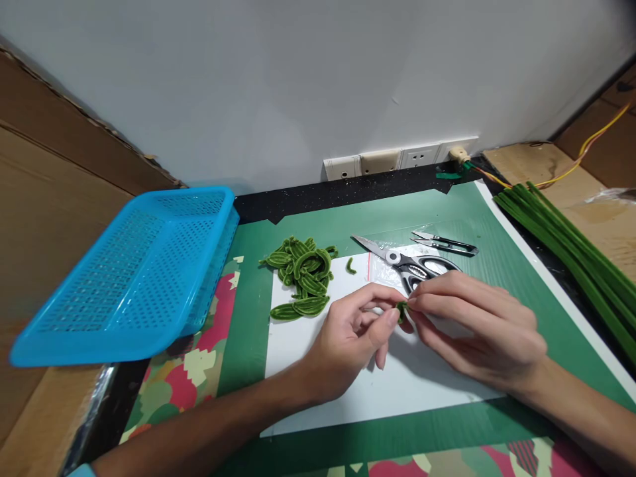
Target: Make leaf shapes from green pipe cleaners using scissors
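Observation:
Between the fingertips of my left hand [355,331] and my right hand [477,324] is a short piece of green pipe cleaner [401,310]. Both hands are closed on it in a pinch, above a white sheet [348,397]. Most of the piece is hidden by the fingers. Left of the hands lies a heap of leaf shapes bent from green pipe cleaner [303,265]. A small curved offcut [350,265] rests alone on the sheet. Behind my right hand are scissors [397,258] with black and grey handles, lying partly over a clear plastic bag [380,270].
Small thread snips [444,244] lie behind the scissors. A blue basket [199,265] stands at the left. Long green pipe cleaners [571,258] lie in a bundle at the right. Wall sockets [417,157] with a plug and cables run along the back.

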`<state>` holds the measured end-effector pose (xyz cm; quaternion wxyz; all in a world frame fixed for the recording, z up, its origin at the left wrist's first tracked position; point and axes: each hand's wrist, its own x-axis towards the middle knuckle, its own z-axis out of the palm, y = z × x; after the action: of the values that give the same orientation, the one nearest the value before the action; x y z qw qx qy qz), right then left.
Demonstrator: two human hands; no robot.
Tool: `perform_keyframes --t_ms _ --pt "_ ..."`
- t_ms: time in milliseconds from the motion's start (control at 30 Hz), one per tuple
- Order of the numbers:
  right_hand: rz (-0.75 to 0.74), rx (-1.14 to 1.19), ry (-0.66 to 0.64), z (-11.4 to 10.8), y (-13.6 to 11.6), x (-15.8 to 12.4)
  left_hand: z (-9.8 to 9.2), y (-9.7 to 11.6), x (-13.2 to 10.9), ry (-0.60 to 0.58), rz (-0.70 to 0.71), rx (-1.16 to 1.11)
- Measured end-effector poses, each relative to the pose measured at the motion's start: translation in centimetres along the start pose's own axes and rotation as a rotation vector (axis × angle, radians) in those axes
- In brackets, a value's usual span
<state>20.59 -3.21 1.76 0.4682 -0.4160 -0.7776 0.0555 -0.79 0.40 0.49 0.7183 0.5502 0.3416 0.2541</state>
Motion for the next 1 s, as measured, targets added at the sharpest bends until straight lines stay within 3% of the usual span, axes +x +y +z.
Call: perform_keyframes --t_ms 467,1000 --pt "-0.226 -0.293 -0.114 0.66 0.73 -0.56 0.56 0.3 0.42 0.106 -0.1 0.089" --pt "-0.192 -0.134 -0.159 0.12 0.55 -0.59 0.2 0.43 0.31 0.044 -0.115 0.122"
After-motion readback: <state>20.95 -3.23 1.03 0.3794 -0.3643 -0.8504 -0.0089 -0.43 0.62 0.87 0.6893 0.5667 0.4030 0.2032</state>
